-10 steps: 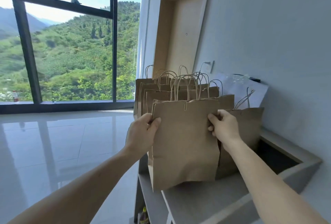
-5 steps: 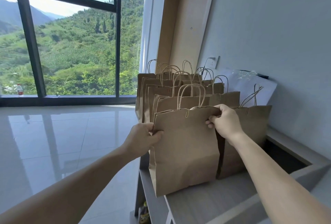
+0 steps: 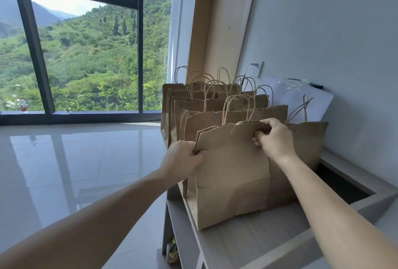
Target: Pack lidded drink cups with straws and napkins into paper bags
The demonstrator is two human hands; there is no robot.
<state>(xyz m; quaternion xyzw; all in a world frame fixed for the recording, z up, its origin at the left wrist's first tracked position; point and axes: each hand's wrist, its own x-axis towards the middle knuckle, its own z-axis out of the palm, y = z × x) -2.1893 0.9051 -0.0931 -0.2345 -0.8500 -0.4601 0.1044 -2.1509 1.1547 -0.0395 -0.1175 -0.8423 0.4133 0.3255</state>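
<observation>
A brown paper bag [image 3: 232,174] with twisted handles stands upright at the front of a grey shelf top [image 3: 258,238]. My left hand [image 3: 183,159] grips its left edge near the top. My right hand [image 3: 274,137] pinches its upper right rim, which is pressed closed and held by a gold paper clip. Behind it stands a row of several similar clipped brown bags [image 3: 193,105]. One more brown bag [image 3: 310,146] stands to the right, behind my right wrist. What the bags hold is hidden.
A grey wall runs along the right, with a socket and plugged cable [image 3: 257,68]. White sheets and clear plastic [image 3: 301,94] lean on the wall. A dark recess [image 3: 342,184] opens in the shelf at right. Glossy tiled floor and a large window lie left.
The front bag has come down onto the shelf top. My right hand slid onto its top rim and my left hand closed on its left edge. The view shifted slightly.
</observation>
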